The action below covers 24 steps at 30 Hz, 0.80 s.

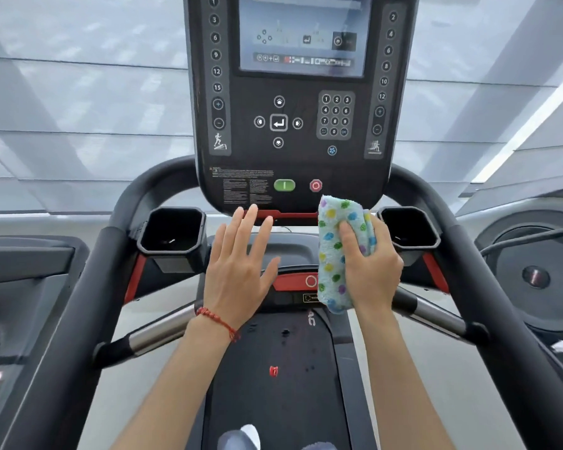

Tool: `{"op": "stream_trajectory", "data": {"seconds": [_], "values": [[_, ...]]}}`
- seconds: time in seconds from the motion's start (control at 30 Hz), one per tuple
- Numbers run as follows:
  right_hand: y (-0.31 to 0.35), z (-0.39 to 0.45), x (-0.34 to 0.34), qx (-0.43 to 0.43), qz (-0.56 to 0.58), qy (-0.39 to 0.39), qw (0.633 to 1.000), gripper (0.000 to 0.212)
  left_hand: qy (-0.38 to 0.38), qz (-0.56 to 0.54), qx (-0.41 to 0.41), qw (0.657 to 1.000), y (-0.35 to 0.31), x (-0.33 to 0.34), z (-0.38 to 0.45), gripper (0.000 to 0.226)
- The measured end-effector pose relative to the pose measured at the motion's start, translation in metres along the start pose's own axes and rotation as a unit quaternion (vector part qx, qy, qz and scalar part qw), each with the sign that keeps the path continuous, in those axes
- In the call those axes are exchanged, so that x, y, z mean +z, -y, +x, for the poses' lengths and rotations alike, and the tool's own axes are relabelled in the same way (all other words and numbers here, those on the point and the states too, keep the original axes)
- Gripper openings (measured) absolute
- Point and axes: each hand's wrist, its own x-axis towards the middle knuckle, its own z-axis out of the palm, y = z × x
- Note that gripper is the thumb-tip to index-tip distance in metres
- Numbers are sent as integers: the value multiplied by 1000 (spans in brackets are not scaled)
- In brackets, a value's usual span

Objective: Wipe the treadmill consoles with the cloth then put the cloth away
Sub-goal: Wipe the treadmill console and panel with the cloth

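Note:
A black treadmill console (293,125) with a screen, number keys, a green start button and a red stop button rises straight ahead. My right hand (369,261) grips a folded light-blue cloth (333,254) with coloured dots, held upright just below the console's lower right corner, near the stop button. My left hand (241,264) is flat with fingers spread, holding nothing, its fingertips close to the red bar under the console. A red string bracelet circles my left wrist.
Black cup holders sit at the left (173,232) and right (410,228) of the console. Curved black handrails (88,287) run down both sides, with silver grip bars (156,332) inside them. The belt (273,368) lies below. Other machines stand at the left and right.

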Motion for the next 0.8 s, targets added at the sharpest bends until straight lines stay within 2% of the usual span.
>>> {"op": "stream_trajectory", "data": {"seconds": [0.2, 0.43, 0.8], "values": [[-25, -28, -23, -12, -1, 63, 998, 42, 21, 36, -47, 998, -26, -14, -46, 52], [-52, -63, -49, -39, 2, 170, 985, 35, 43, 77, -134, 987, -70, -34, -120, 51], [-68, -152, -44, -61, -5, 344, 937, 34, 114, 134, -299, 938, -102, -78, -252, 52]]}}
